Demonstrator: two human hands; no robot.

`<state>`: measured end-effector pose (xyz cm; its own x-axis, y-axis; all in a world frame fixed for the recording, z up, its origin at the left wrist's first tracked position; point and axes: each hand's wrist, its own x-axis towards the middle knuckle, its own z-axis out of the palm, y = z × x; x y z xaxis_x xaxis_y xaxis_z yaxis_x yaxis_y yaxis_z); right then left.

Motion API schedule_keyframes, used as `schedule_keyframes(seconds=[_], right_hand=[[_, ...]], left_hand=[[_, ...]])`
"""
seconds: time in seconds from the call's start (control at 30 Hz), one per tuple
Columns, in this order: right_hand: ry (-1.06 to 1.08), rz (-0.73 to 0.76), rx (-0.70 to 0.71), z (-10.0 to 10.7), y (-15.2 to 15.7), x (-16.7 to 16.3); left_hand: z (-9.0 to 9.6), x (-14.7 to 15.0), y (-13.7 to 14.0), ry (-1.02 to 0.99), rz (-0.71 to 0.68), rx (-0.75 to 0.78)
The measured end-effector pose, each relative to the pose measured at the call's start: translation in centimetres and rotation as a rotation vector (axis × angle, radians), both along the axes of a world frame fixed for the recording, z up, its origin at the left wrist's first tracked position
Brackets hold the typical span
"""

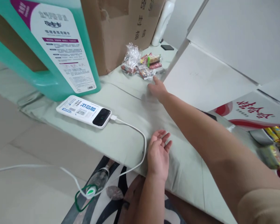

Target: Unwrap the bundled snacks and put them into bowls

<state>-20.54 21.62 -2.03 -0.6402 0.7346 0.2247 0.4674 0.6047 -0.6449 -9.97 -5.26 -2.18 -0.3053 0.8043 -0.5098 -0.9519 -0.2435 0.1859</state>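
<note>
My right hand (157,90) reaches across the cloth-covered table toward a small pile of wrapped snack packets (146,73). Its index finger points at the near edge of the pile; whether it touches a wrapper I cannot tell. No object shows in its fingers. Crumpled clear plastic (132,57) lies at the left of the pile. My left hand (158,155) rests palm up near the table's front edge, fingers loosely curled and apart, holding nothing. Just left of it runs a white cable (143,137), plugged into a white power bank (81,111) with a dark display.
A large green jug (91,71) and a cardboard box (121,34) stand behind the power bank. Beside the box is a white bottle (163,23). White boxes (196,81) and packaged food (278,133) are on the right. A clear bottle (99,177) with a green strap lies below the table's edge.
</note>
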Motion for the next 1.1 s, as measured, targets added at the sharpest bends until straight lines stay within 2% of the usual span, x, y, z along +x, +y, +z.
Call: schedule_keyframes(seconds=[0.1, 0.17, 0.23, 0.33, 0.43, 0.5, 0.57, 0.67, 0.73, 0.8, 0.9, 1.1], right_hand=[[-0.053, -0.154, -0.213, 0.0, -3.8, 3.6], [0.003, -0.154, -0.302, 0.0, -6.8, 6.9], [0.103, -0.135, -0.333, -0.3, -10.1, 11.0], [0.215, -0.165, -0.291, -0.9, -16.0, 18.4], [0.204, -0.324, -0.202, -1.5, -22.5, 25.7], [0.173, -0.433, -0.155, -1.8, -26.2, 29.5], [0.131, -0.478, -0.100, -1.8, -28.5, 32.0], [0.051, -0.436, 0.051, -1.5, -28.8, 33.5], [0.009, -0.361, 0.151, -1.4, -27.6, 33.7], [-0.023, -0.280, 0.191, -1.5, -26.4, 33.7], [-0.061, -0.221, 0.154, -1.4, -25.7, 34.0], [-0.072, -0.201, 0.005, -0.4, -27.2, 37.1]], left_hand=[[-0.1, 0.1, -0.2, 0.046, 0.009, 0.028], [-0.2, 0.3, -0.4, 0.131, 0.054, 0.052], [-0.4, 0.5, -0.6, 0.257, 0.127, 0.062], [-0.8, 0.7, -0.9, 0.485, 0.243, 0.053], [-1.0, 0.9, -1.1, 0.801, 0.320, -0.016], [-0.8, 1.3, -1.1, 1.055, 0.253, -0.097], [-0.5, 2.0, -0.8, 1.275, 0.074, -0.171], [-0.1, 3.6, -0.2, 1.468, -0.210, -0.155], [-0.1, 4.7, 0.2, 1.542, -0.311, -0.069], [-0.3, 5.6, 0.4, 1.601, -0.372, 0.006], [-0.2, 6.5, 0.4, 1.637, -0.447, 0.048], [0.9, 8.6, -0.1, 1.621, -0.658, 0.161]])
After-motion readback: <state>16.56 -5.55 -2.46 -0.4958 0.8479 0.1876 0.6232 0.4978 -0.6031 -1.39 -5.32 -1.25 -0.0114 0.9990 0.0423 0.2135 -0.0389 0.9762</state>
